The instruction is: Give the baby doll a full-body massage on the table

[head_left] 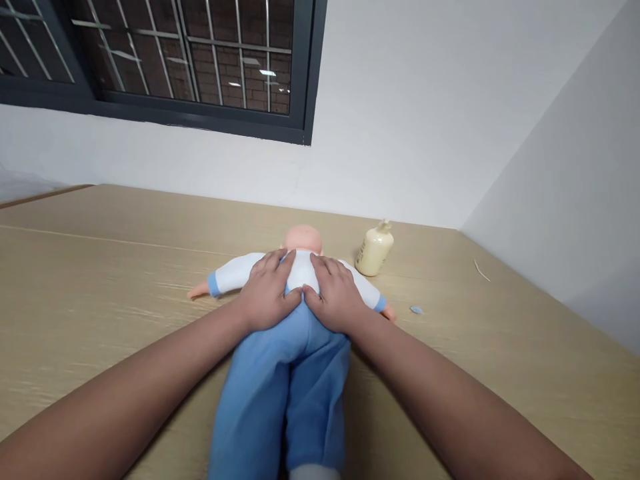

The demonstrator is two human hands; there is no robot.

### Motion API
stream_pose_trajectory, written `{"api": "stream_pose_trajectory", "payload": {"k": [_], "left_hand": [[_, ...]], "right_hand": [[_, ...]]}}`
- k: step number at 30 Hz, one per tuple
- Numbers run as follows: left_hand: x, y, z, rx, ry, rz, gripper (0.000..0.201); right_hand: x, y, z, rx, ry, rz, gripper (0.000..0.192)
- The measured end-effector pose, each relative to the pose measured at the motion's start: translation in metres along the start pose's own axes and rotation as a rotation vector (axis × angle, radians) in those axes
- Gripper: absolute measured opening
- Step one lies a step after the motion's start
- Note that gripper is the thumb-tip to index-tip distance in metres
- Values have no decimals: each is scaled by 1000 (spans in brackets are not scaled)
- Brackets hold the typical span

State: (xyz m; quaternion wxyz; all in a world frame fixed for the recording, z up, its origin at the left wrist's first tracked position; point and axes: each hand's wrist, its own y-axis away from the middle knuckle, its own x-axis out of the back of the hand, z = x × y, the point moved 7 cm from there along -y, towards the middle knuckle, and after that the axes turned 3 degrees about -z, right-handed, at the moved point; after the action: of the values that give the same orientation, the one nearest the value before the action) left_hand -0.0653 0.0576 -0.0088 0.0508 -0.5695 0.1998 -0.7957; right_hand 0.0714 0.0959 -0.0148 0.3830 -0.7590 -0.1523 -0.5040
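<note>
A baby doll point(304, 272) in a white top and blue trousers lies on the table with its arms spread and its legs toward me. Its head is at the far end, with the face out of sight. My left hand point(270, 290) rests flat on the left side of the doll's back, fingers pointing at the shoulder. On the right side, my right hand point(334, 293) lies in the same way, open. The two thumbs nearly meet at the middle, near the top of the trousers.
A cream pump bottle point(374, 252) stands just beyond the doll's right-hand sleeve. On the wood-coloured tabletop point(125, 280) lie a small blue scrap point(416, 310) and a thin pale strip point(481, 270). Behind are a white wall and a barred window point(200, 60).
</note>
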Motion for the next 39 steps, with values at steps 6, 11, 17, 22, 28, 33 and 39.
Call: {"api": "stream_pose_trajectory", "payload": {"k": [6,11,17,22,28,33,39], "left_hand": [[1,-6,1,12,26,-43,59],[7,0,3,-11,57,53,52],[34,12,13,-25,-58,209,29],[47,11,0,187,-134,-7,41],[37,13,-20,339,-56,-223,73],[29,15,-21,363,43,-254,80],[14,17,-19,377,174,-215,78]], "right_hand": [[3,-8,5,-22,-59,-63,54],[2,-2,4,23,-57,-26,54],[22,7,-1,41,-47,170,52],[38,9,-9,-102,95,-80,68],[30,17,1,-181,26,-321,94],[14,16,4,-274,-146,-404,100],[6,21,0,-395,-345,-412,98]]}}
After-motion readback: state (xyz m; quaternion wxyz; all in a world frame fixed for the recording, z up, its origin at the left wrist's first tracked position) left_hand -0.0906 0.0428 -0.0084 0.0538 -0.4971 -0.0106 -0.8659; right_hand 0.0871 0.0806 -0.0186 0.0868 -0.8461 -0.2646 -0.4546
